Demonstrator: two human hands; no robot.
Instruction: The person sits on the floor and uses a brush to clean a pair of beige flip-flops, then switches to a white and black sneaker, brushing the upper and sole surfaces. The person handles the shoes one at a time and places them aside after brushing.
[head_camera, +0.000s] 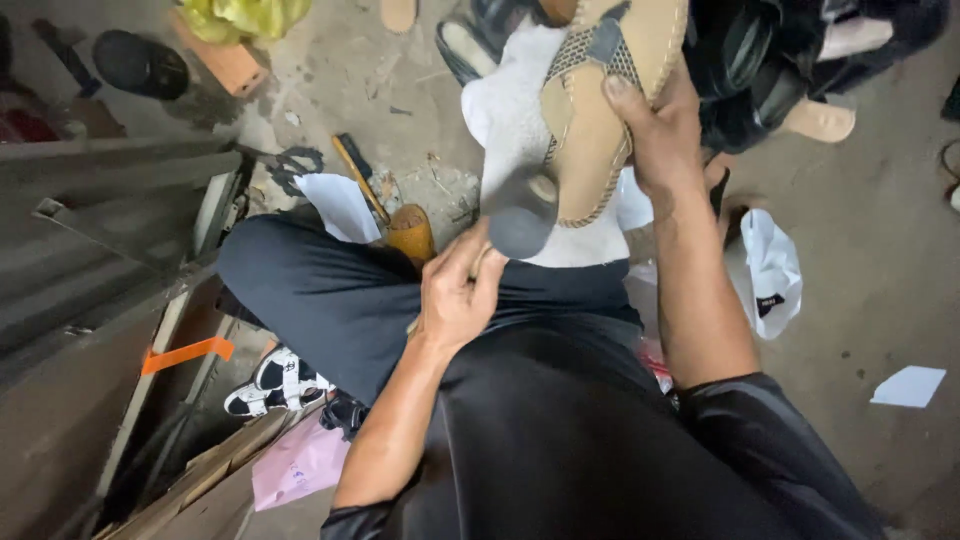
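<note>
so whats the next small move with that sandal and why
Probably bring the left hand up to the tan sandal. The right hand holds the sandal raised, sole side toward the camera, while the left hand sits lower over the lap, pinching something small that I cannot make out. The two are apart, so closing that gap seems the likely step.

A tan sandal (600, 110) with a mesh-patterned strap — dark trousers (340, 290), a white cloth (510, 110), an orange strip (187, 353).

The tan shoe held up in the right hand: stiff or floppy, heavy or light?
The tan shoe probably has a fairly stiff sole: it keeps its shape though the right hand grips only one edge. It is likely light, since one hand holds it up.
</note>
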